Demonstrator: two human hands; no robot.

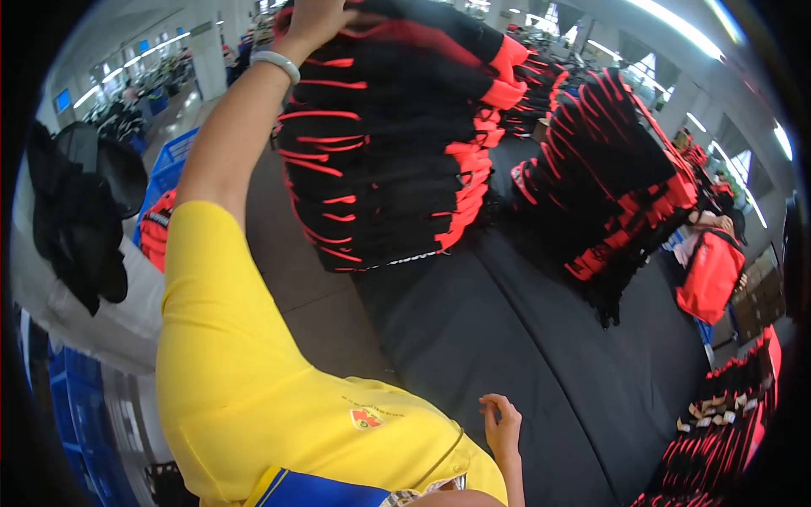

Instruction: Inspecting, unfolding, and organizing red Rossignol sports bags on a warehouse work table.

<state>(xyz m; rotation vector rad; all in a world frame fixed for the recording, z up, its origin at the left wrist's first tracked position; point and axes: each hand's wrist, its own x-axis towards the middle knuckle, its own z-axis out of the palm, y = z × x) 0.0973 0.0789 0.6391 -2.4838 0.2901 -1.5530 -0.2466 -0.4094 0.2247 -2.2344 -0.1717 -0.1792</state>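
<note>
My left arm reaches up and forward, and my left hand [317,21] is at the top left of a tall stack of black and red fabric pieces [384,160]. Its fingers close on the top piece, which is blurred by motion; the upper frame edge cuts off part of the hand. Narrow red strips stick out along the stack's left side, and folded red edges line its right side. Low in front of my body, my right hand [503,418] hangs over the dark table with loosely bent fingers, holding nothing.
The stack stands on a table covered in black cloth [507,338]. Another black and red stack [617,160] leans to its right. More pieces [718,422] lie at lower right. A co-worker's hands are by a red bag [711,275]. Blue crates [80,406] stand at left.
</note>
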